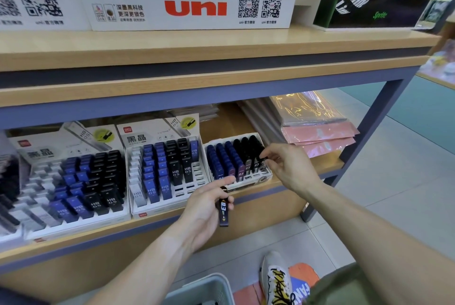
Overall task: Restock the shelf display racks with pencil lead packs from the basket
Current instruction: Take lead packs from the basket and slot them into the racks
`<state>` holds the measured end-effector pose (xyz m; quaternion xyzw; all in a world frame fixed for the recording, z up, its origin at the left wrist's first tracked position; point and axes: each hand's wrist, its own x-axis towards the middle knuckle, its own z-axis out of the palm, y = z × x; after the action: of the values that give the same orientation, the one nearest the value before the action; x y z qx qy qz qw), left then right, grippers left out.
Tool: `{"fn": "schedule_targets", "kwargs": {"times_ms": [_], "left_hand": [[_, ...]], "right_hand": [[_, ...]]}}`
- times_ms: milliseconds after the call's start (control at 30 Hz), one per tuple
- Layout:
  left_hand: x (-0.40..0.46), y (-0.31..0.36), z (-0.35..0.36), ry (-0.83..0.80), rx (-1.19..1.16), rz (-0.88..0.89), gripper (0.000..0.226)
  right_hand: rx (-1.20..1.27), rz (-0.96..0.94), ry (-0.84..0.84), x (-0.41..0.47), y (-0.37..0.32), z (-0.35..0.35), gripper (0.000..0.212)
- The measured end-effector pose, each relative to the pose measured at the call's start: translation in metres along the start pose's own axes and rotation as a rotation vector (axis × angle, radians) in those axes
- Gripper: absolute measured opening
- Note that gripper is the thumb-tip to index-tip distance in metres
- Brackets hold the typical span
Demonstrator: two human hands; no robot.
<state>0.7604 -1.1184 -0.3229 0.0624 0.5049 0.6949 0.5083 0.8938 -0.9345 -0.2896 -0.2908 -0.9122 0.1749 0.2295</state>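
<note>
the small rack [240, 159] of 0.3 lead packs sits on the lower shelf [295, 181], and everything else is placed from it. the right hand [288, 166] reaches over the rack's right end, thumb and fingertips pinching the top of a black pack [261, 157] that stands in the rack's right-hand row. the left hand [209, 206] hovers just in front of the rack, fingers curled round a dark pack marked 0.3 [223, 208], held upright and off the shelf. to the left of the rack stand two bigger trays [162, 164] of hb 0.5 packs. below the rack, on the floor, the rim of a grey basket [204, 287] shows beside a shoe [277, 277]. to the rack's right lie pink plastic sleeves [317, 130].
</note>
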Motion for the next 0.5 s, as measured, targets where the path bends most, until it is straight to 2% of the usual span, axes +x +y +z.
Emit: {"fn": "schedule_targets", "kwargs": {"times_ms": [367, 500], "left_hand": [[-0.003, -0.001, 0.002, -0.016, -0.064, -0.015, 0.027], [-0.005, 0.001, 0.001, -0.012, -0.071, -0.012, 0.024]], "right_hand": [[0.129, 0.114, 0.012, 0.009, 0.016, 0.0, 0.023], [0.102, 0.092, -0.099, 0.01, 0.016, -0.002, 0.02]]}}
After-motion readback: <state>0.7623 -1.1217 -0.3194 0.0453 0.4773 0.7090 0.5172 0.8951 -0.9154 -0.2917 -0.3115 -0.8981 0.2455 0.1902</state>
